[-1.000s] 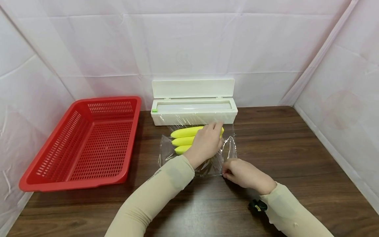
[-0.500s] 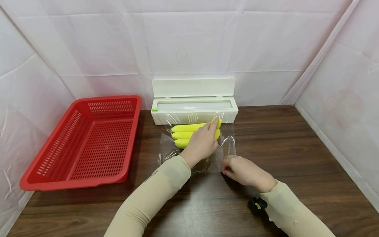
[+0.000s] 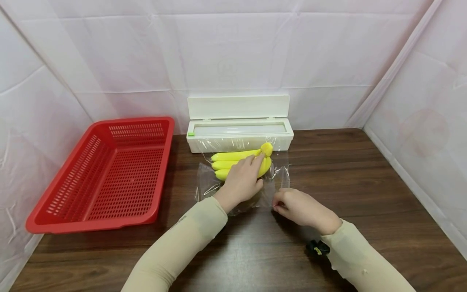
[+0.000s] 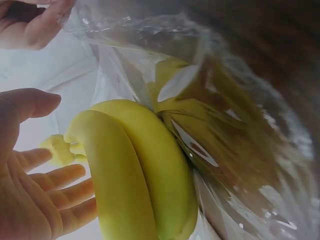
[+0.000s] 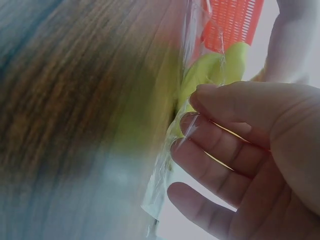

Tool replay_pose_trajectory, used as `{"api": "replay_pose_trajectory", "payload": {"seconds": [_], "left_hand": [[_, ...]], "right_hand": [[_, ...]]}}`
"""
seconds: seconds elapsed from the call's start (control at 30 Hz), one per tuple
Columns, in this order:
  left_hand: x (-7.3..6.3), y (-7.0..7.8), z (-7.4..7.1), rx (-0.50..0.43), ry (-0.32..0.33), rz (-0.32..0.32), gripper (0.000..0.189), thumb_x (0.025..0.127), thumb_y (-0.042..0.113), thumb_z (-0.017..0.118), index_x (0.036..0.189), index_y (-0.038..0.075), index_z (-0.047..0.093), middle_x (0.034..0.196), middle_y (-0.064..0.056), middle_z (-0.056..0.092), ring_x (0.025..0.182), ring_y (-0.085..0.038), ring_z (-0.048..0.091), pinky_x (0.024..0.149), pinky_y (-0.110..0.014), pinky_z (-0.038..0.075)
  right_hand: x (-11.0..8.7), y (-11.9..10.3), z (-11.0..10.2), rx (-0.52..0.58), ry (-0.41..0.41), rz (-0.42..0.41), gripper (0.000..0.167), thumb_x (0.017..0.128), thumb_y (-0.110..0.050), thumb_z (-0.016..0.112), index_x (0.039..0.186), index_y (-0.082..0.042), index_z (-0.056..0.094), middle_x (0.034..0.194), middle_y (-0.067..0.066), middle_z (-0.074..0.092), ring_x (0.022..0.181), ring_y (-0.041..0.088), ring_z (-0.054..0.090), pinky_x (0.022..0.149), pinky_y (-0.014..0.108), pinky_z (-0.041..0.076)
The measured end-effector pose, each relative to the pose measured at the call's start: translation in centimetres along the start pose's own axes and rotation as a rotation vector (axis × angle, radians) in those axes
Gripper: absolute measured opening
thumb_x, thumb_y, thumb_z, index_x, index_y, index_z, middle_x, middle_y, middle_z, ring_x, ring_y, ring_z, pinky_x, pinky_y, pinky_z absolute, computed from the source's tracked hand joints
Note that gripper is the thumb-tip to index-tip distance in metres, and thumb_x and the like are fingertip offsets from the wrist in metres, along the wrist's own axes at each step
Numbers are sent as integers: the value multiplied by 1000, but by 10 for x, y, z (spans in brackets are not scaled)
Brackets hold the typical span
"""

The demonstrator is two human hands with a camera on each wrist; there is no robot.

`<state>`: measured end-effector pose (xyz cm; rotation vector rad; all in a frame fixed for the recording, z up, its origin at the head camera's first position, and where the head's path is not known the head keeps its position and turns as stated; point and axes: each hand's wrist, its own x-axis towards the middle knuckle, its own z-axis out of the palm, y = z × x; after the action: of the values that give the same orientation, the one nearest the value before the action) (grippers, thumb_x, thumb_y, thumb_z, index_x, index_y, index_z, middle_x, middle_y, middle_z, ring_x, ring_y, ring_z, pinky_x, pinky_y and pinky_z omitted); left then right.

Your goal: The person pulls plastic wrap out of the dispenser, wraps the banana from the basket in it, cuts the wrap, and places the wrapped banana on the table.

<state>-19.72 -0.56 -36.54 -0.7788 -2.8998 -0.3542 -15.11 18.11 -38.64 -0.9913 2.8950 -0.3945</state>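
A brown wooden table [image 3: 339, 170] spanned the lower frame. A red perforated basket [image 3: 162, 170] stood at the left. A white box [image 3: 238, 108], lid raised, lay at upper centre. Clear film [image 3: 268, 194] extended from the box's front towards lower centre. A bunch of yellow bananas [image 3: 231, 156] lay on the film at centre, just before the box. The left hand [image 3: 240, 178], fingers extended and slightly spread, touched the bananas. The right hand [image 3: 297, 205], right of lower centre, pinched the film's near edge between thumb and fingers.
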Motion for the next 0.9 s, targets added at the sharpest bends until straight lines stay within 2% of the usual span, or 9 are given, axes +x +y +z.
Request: {"api": "replay_pose_trajectory", "payload": {"seconds": [0.13,0.37,0.6,0.9], "left_hand": [[-10,-3,0,16,1,13,61,88,29,61,142,11,38,142,-14,45,125,-32,48,99,-46,44],[-20,-6,1,46,4,32,56,88,30,60,138,12,44,142,-15,46,127,-32,47,103,-46,41],[-26,-7,3,108,59,59,51,86,31,62,132,12,50,135,-13,52,122,-31,51,100,-44,43],[-36,-8,2,122,106,88,39,83,28,64,119,11,58,122,-10,59,111,-28,56,93,-43,45]], "right_hand": [[0,0,-2,-9,-3,0,5,86,-10,66,83,-15,67,81,-7,59,74,6,56,67,26,49],[0,-1,-1,-3,-2,17,5,86,-11,67,83,-16,67,82,-7,59,74,5,55,65,25,48],[0,0,-1,4,3,21,6,86,-11,67,83,-16,66,81,-7,58,72,5,54,64,24,47],[0,1,0,-2,12,26,5,86,-13,67,84,-18,66,82,-8,58,72,4,53,64,23,47]]}}
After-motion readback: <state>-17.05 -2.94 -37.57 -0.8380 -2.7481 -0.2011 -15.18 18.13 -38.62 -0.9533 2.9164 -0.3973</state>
